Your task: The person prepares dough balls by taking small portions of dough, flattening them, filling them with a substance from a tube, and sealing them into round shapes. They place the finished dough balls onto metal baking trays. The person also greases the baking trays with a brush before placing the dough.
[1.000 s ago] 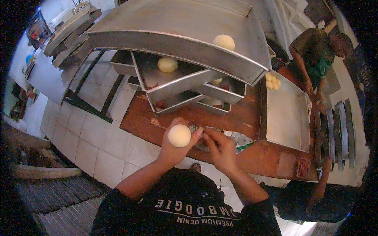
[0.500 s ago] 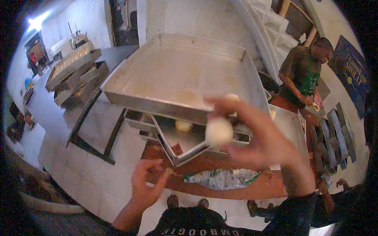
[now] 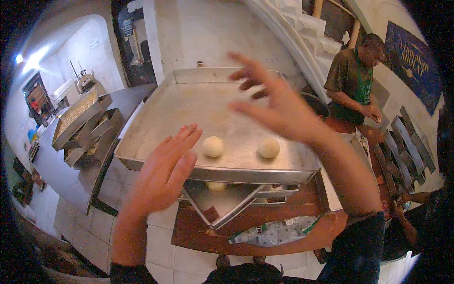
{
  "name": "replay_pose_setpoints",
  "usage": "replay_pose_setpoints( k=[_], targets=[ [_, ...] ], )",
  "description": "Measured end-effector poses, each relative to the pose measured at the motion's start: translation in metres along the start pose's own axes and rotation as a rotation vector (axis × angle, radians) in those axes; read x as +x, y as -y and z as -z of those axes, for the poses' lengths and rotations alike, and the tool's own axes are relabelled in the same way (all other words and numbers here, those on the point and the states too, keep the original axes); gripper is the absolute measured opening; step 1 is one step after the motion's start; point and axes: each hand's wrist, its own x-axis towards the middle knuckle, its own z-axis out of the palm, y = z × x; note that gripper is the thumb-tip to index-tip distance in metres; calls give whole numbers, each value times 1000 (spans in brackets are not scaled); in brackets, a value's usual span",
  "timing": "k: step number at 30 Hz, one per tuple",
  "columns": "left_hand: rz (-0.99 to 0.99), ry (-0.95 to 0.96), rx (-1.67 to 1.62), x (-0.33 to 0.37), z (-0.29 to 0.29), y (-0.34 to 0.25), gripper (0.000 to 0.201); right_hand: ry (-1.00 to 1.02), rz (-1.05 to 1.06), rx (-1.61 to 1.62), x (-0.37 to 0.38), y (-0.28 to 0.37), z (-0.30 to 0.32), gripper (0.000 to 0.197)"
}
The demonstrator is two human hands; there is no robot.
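Two round, pale dough balls, one on the left (image 3: 213, 146) and one on the right (image 3: 268, 148), sit apart near the front wall of a wide metal baking tray (image 3: 189, 106). My left hand (image 3: 163, 175) is raised at the tray's front left, open and flat, fingers together, just left of the nearer ball. Above the tray's right side hovers my right hand (image 3: 272, 106), open with its fingers spread and nothing in it, slightly blurred. Under the big tray, another pale ball (image 3: 216, 186) shows partly inside a lower tray (image 3: 227, 218) set cornerwise.
A clear plastic bag (image 3: 274, 231) lies on the brown table (image 3: 201, 234). To the left, stacked trays (image 3: 90, 125) stand on a dark table. At right a co-worker (image 3: 352, 90) handles something small beside several narrow metal pans (image 3: 406, 146). Another person's arms show lower right.
My right hand has let go of the dough ball it held; two balls now rest in the big tray. Both hands have risen, the left moving up from below the tray.
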Motion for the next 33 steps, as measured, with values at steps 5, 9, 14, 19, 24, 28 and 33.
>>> replay_pose_setpoints(
  k=[5, 9, 14, 19, 24, 28, 33],
  targets=[
    [117, 592, 215, 49, -26, 9, 57, -384, -172, -77, -77, -54, 98, 40],
    [291, 660, 231, 55, -21, -16, 53, -562, -319, -431, -176, -177, 143, 20],
    [182, 318, 293, 56, -35, -23, 55, 65, -900, -648, -280, -328, 116, 20],
    [81, -353, 424, 24, -45, -44, 59, 9, -631, -703, -306, -405, 51, 36],
    [233, -373, -299, -46, -64, -105, 55, -92, -649, -567, -338, -453, 58, 27],
    [173, 196, -583, -71, -75, -131, 39, -353, -579, -539, -310, -381, 138, 40],
    [194, 532, -737, -89, -158, -96, 39, -28, -314, -401, -249, -129, 152, 65]
  ],
)
